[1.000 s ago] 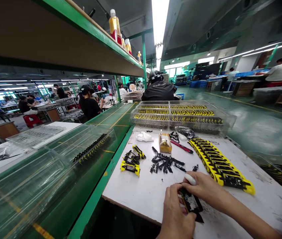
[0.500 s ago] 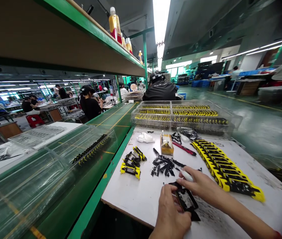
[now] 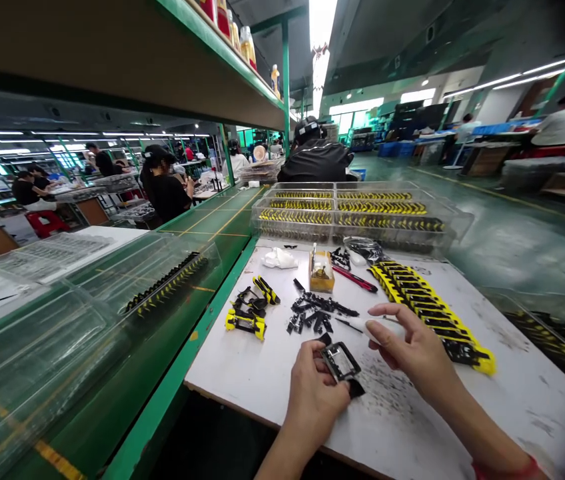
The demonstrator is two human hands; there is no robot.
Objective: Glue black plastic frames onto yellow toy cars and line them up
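Note:
My left hand (image 3: 313, 392) grips a small black plastic frame (image 3: 341, 362) with a rectangular opening, raised slightly above the white worktable (image 3: 257, 380). My right hand (image 3: 410, 348) holds a white-handled deburring tool (image 3: 364, 326), its thin metal tip pointing left, a little apart from the frame. Black shavings (image 3: 385, 383) lie beneath my right hand. Beyond it is a row of yellow-and-black moulded strips (image 3: 430, 310). A heap of loose black pieces (image 3: 315, 313) sits farther ahead, and yellow-and-black parts (image 3: 246, 317) lie to its left.
A cardboard box (image 3: 322, 272), red-handled cutters (image 3: 355, 279), and a crumpled white bag (image 3: 279, 259) sit on the table. A clear tray (image 3: 347, 217) holds yellow-and-black parts. A green bench (image 3: 212, 223) runs along the left, and co-workers sit farther back.
Both hands have moved up and left. The black frame has lifted from the table, and the white tool has separated from it. The whole view has shifted slightly upward.

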